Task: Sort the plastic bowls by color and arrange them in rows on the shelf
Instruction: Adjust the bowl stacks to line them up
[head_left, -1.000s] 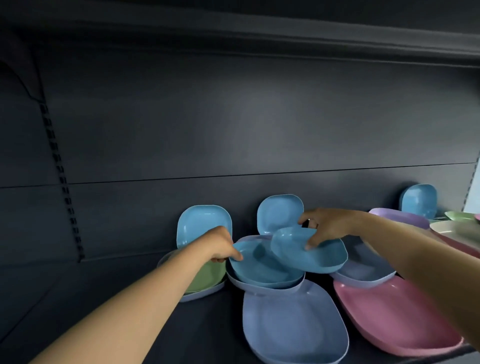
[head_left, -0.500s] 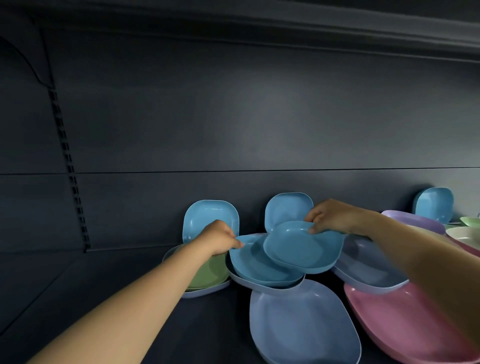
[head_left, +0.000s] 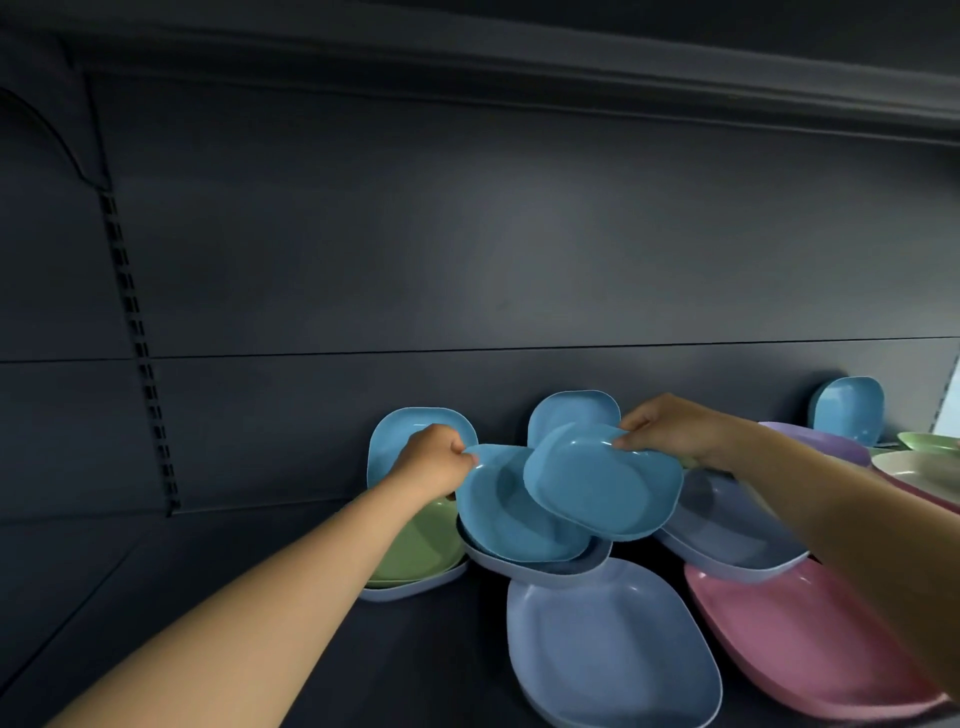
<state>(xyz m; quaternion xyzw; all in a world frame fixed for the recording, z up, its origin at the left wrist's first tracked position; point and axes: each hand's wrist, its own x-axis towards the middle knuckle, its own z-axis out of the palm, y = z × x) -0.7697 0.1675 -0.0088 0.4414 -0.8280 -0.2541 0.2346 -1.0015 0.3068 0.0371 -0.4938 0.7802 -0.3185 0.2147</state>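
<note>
My left hand (head_left: 434, 460) pinches the left rim of a blue bowl (head_left: 506, 512) that is tilted up out of a lavender bowl (head_left: 540, 569). My right hand (head_left: 670, 428) grips the far rim of a second blue bowl (head_left: 605, 480), held tilted in the air in front of the first. Two blue bowls lean upright against the back panel: one (head_left: 395, 441) behind my left hand, one (head_left: 569, 410) behind the lifted bowl. A third upright blue bowl (head_left: 852, 410) stands far right.
A green bowl (head_left: 421, 545) sits in a lavender one at the left. A large lavender bowl (head_left: 608, 644) and a pink bowl (head_left: 800, 639) lie at the front. Another lavender bowl (head_left: 727, 525), a purple bowl (head_left: 826, 441), and pale green and cream bowls lie right. Dark shelf floor (head_left: 156, 571) stretches left.
My right hand raised its blue bowl and tipped it more upright. My left hand tilted the other blue bowl up out of the lavender bowl.
</note>
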